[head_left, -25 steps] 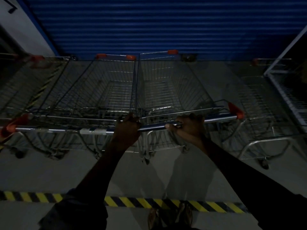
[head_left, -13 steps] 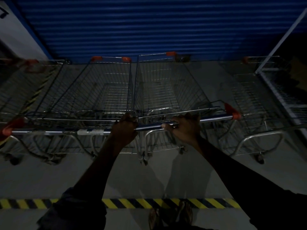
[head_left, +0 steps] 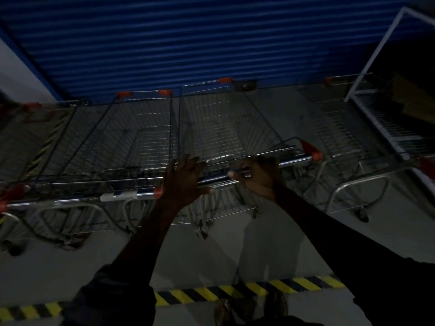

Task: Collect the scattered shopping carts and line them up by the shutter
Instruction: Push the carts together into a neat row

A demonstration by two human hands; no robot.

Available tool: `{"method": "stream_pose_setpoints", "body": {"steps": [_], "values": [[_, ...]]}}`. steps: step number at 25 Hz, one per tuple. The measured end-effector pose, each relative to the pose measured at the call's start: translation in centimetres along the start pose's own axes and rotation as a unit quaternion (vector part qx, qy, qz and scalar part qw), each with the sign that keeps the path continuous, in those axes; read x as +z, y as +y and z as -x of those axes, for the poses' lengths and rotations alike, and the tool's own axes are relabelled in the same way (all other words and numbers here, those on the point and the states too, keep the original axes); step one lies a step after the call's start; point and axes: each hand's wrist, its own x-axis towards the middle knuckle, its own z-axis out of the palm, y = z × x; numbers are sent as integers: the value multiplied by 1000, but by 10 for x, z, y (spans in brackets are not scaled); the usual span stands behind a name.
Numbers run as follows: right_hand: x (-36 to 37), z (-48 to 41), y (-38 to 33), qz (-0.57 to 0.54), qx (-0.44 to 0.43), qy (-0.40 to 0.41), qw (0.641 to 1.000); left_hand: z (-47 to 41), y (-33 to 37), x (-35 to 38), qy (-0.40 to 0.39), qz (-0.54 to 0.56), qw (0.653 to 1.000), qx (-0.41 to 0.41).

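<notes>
Wire-mesh cart, chrome tube handle, orange end caps, nose at ribbed blue shutter, beside second cart; right hand wraps handle; left hand fingers splayed, gripping nothing

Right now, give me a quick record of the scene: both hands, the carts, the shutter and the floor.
left hand: open, fingers spread at the left end of the handle; contact unclear
right hand: grips the handle
cart: in hand, nose toward the shutter
left cart: close alongside, facing the same way
far-left cart, far-right cart: dim, in the same row
shutter: blue, down
floor: striped tape near the feet
right side: white rack
</notes>
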Motion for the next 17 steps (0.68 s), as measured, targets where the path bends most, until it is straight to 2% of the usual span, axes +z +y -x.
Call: {"method": "stream_pose_setpoints", "body": {"steps": [4, 6, 9, 12, 17], "values": [[-25, 13, 52, -42, 2, 118, 992, -31, 63, -9, 8, 42, 999, 29], [-39, 23, 88, -17, 15, 171, 985, -48, 105, -12, 21, 53, 998, 41], [-66, 39, 147, 12, 39, 122, 992, -76, 174, -10, 43, 54, 997, 44], [-92, 55, 210, 26, 20, 121, 992, -100, 240, 0, 44, 51, 997, 48], [-128, 65, 282, 21, 48, 99, 994, -122, 280, 18, 9, 9, 1000, 1]]}}
